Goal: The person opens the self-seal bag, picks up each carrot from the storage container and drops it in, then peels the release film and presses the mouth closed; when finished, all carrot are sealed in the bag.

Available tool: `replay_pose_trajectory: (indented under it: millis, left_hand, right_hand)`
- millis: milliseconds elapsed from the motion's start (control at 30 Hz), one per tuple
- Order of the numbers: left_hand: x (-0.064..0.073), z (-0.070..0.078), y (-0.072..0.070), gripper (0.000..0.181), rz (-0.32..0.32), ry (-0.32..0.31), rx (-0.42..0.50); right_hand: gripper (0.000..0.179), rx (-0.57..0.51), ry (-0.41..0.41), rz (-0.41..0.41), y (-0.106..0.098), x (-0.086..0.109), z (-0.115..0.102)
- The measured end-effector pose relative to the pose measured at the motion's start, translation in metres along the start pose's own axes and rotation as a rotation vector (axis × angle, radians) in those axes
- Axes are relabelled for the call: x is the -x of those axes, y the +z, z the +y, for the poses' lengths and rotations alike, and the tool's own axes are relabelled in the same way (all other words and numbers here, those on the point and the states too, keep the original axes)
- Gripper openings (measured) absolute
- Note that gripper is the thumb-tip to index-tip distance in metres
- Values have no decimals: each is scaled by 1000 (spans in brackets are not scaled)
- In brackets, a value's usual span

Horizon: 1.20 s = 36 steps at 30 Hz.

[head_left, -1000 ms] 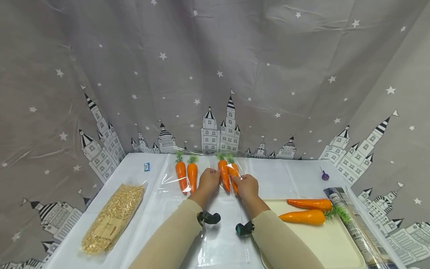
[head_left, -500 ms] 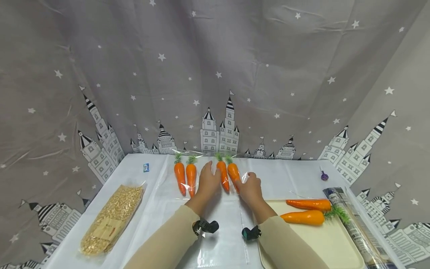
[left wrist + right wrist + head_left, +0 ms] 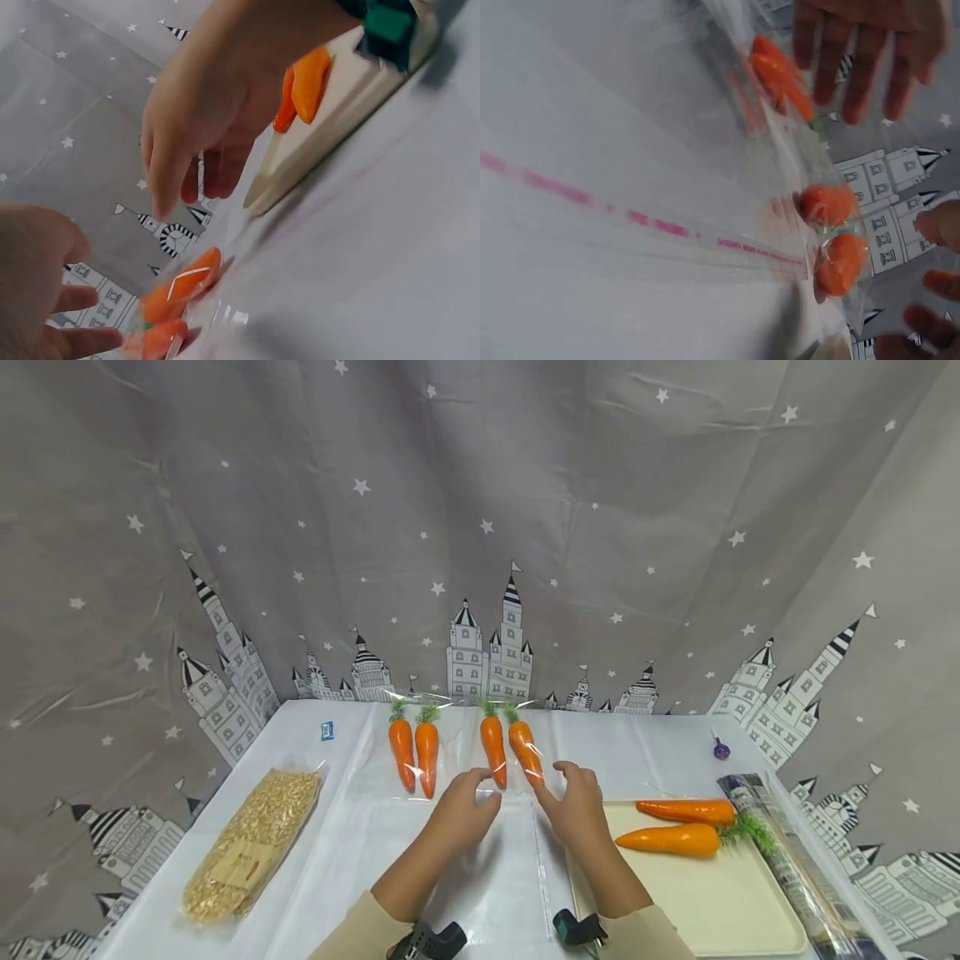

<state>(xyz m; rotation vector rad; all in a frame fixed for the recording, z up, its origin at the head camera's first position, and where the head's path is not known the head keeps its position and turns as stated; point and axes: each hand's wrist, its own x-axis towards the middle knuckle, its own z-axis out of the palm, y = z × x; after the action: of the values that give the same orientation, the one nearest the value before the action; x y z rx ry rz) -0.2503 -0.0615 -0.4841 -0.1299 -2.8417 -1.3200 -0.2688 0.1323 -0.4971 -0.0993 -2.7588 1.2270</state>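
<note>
Two orange carrots with green tops, a straight one (image 3: 492,745) and a slanted one (image 3: 522,745), lie in clear plastic at the back middle of the table. A second pair, an outer carrot (image 3: 402,756) and an inner carrot (image 3: 427,758), lies left of them, also under clear film. My left hand (image 3: 462,814) hovers before the gap between the pairs, fingers loosely spread and holding nothing. My right hand (image 3: 577,806) is spread too, its thumb right at the slanted carrot's tip. In the right wrist view, the clear bag (image 3: 769,259) shows a pink printed strip.
A cream tray (image 3: 720,914) at right holds two more carrots (image 3: 671,840). Beside it lies a long printed package (image 3: 795,868). A bag of grains (image 3: 251,847) lies at left, a small blue packet (image 3: 327,731) behind it, a purple object (image 3: 721,748) at back right.
Both hands have let go of the right-hand carrot pair and drawn back toward the body, the right also moving rightward. Those two carrots now lie slightly further apart.
</note>
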Motion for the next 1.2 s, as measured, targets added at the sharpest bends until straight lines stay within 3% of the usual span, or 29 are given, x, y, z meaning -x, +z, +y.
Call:
replay_pose_trajectory:
  millis: [167,233,400,567,700,1000,1200]
  left_hand:
    - [26,-9,-3,43,-11,38,-265]
    - [33,-12,-3,46,-51,51,-328]
    - [46,-22,3,61,-186,94,-349]
    - [57,-34,9,83,-211,163,-425]
    - [64,-44,11,93,-241,164,-442]
    - [69,-56,13,94,-320,121,-432]
    - [73,-58,14,89,-277,170,-439]
  right_hand:
    - [41,-187,-28,-63,-18,20,7]
    - [38,-209,-54,-83,-25,26,10]
    - [29,-166,-133,-146,-33,38,23]
    - [24,-148,-239,-236,-33,48,41]
    - [28,-93,-304,-324,-34,53,53]
    - [45,59,-360,-473,-28,57,65]
    - [65,199,-398,-524,-20,59,62]
